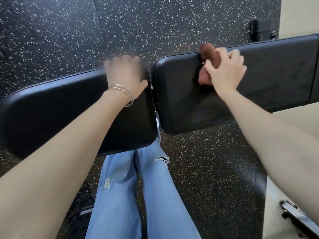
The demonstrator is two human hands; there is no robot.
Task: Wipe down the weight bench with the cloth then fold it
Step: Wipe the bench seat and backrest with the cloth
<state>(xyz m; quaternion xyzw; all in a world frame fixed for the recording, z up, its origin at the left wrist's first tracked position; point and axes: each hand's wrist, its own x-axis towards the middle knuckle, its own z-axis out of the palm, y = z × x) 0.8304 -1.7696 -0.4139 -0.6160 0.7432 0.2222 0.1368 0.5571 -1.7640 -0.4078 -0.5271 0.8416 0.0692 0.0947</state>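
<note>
The grip of the right hand [224,71] is clenched round the bunched rust-brown cloth [208,52] at the far edge of the black padded weight bench [267,75], that of the left hand [126,73] curled over the same edge; soft and limp, the cloth should fold best taken by its corners.

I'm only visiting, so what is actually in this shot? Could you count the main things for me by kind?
Black bench pads: 2, left pad and right pad
Cloths: 1, brown cloth
Hands: 2, left hand holding the left pad's far edge, right hand gripping the brown cloth on the right pad
Total: 5
</note>
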